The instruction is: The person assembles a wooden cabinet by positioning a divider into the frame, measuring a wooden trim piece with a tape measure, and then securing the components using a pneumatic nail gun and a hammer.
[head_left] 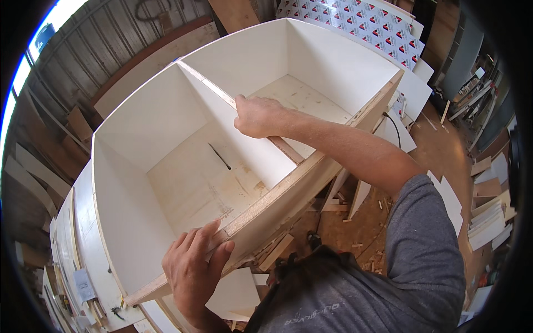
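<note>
A large white open-topped cabinet box (266, 188) of panels lies before me, split in two by a white divider (216, 111). My right hand (258, 117) is closed over the divider's top edge, near its middle, with the forearm reaching across the right compartment. My left hand (195, 262) grips the near edge of the box toward its left corner, thumb on the outside and fingers over the rim. On the stained floor of the left compartment lies a thin dark stick-like item (220, 156). What lies beneath either palm is hidden.
Patterned film-covered sheets (361, 28) are stacked behind the box. Offcuts (491, 216) pile up at the far right, and wood scraps litter the brown floor (366, 238) by my feet. A black cable (395, 127) hangs at the box's right end. A corrugated wall (100, 50) stands behind.
</note>
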